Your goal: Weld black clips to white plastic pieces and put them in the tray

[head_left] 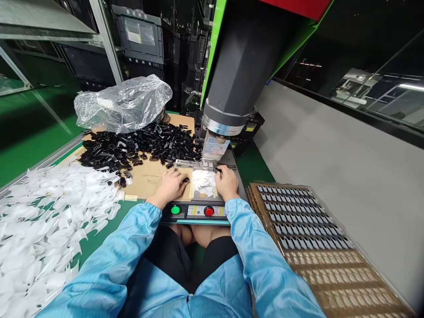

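The left hand [170, 185] is laid palm down on a sheet of cardboard [150, 179], its fingers curled together over a small black piece [185, 180] at the fingertips; whether that piece is pinched or only touched cannot be told. Just to the right of this hand a small heap of white pieces [203, 183] is seen on the machine's base plate [236, 185], lying between the two hands. The right hand [227, 181] is set on the far side of that heap, its fingers bent and drawn together near a small fixture [207, 164] just ahead of it; what is gripped, if anything, is hidden.

Directly above and ahead of both hands a grey press head [232, 88] is hung over the fixture. Just behind the wrists a green button [175, 210] and a red button [208, 211] are mounted.

Ahead and to the left of the left hand a pile of black pieces [139, 148] is spread on the cardboard, with a clear plastic bag [124, 104] beyond it. Far to the left, white pieces [43, 221] are scattered widely. To the right of the right hand, brown trays [318, 247] are stacked.
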`<action>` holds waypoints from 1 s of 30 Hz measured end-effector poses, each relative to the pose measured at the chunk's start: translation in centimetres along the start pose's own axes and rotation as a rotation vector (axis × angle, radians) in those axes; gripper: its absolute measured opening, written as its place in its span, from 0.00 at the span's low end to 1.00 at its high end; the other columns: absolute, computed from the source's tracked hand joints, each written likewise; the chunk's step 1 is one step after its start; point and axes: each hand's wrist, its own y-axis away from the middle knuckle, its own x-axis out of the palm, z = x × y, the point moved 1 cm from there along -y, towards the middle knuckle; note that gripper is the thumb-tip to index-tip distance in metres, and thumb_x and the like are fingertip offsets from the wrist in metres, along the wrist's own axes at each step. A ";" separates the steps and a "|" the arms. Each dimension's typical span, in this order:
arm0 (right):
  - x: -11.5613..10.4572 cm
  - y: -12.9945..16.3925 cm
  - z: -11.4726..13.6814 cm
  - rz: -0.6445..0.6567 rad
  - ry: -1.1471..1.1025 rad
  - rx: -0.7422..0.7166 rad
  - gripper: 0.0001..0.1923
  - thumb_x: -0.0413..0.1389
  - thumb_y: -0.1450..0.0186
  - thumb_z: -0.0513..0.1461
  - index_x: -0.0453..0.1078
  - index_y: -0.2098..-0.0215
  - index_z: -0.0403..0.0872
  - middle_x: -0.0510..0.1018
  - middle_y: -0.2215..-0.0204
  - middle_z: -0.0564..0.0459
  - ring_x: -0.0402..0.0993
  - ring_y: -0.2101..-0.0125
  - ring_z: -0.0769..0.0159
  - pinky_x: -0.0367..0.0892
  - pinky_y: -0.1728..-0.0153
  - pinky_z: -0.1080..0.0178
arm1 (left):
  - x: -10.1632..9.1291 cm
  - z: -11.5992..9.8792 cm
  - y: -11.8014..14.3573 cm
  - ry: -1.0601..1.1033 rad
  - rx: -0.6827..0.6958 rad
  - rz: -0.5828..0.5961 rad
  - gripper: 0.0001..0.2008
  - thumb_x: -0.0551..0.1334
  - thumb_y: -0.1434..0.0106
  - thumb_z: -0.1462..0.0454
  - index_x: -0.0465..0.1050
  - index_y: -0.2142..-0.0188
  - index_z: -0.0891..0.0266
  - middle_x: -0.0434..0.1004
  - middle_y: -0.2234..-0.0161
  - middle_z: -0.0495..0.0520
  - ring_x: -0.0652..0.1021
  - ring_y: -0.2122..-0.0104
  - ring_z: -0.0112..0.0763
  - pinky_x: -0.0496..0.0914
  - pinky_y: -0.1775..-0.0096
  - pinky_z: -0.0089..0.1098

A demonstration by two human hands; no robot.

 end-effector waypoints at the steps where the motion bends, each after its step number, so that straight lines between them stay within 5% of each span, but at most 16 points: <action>1: 0.2 -0.4 0.0 -0.001 0.018 -0.008 0.15 0.51 0.28 0.37 0.74 0.46 0.47 0.83 0.55 0.45 0.73 0.54 0.53 0.64 0.52 0.57 | 0.2 0.0 0.0 0.011 0.028 -0.002 0.19 0.56 0.26 0.59 0.77 0.40 0.55 0.82 0.51 0.63 0.76 0.48 0.53 0.65 0.48 0.51; 7: 1.3 -2.1 0.7 0.049 0.140 -0.069 0.16 0.49 0.24 0.40 0.73 0.44 0.47 0.81 0.53 0.43 0.70 0.52 0.52 0.61 0.51 0.56 | 0.3 0.4 0.2 0.027 0.063 -0.036 0.24 0.54 0.28 0.66 0.75 0.36 0.50 0.74 0.37 0.61 0.72 0.41 0.52 0.64 0.49 0.51; 14: 0.9 -1.7 1.7 0.160 0.282 -0.145 0.21 0.49 0.24 0.40 0.68 0.34 0.51 0.75 0.45 0.41 0.65 0.47 0.49 0.61 0.49 0.53 | -0.9 -1.1 0.3 -0.043 -0.047 -0.065 0.22 0.56 0.25 0.46 0.80 0.46 0.54 0.77 0.53 0.63 0.74 0.51 0.52 0.62 0.50 0.49; 19: -0.1 -1.9 1.8 0.236 0.325 -0.162 0.26 0.49 0.27 0.35 0.65 0.32 0.52 0.73 0.43 0.40 0.63 0.46 0.48 0.61 0.50 0.51 | -0.3 -2.2 0.3 -0.082 -0.074 -0.022 0.21 0.58 0.26 0.48 0.80 0.43 0.53 0.78 0.55 0.63 0.74 0.52 0.53 0.62 0.49 0.49; 30: -0.7 -2.1 1.5 0.298 0.281 -0.172 0.28 0.48 0.30 0.31 0.65 0.33 0.49 0.74 0.43 0.39 0.64 0.45 0.48 0.61 0.48 0.51 | -0.8 -2.3 -0.7 -0.110 -0.121 -0.149 0.18 0.56 0.24 0.56 0.81 0.43 0.53 0.84 0.54 0.61 0.77 0.52 0.50 0.62 0.54 0.45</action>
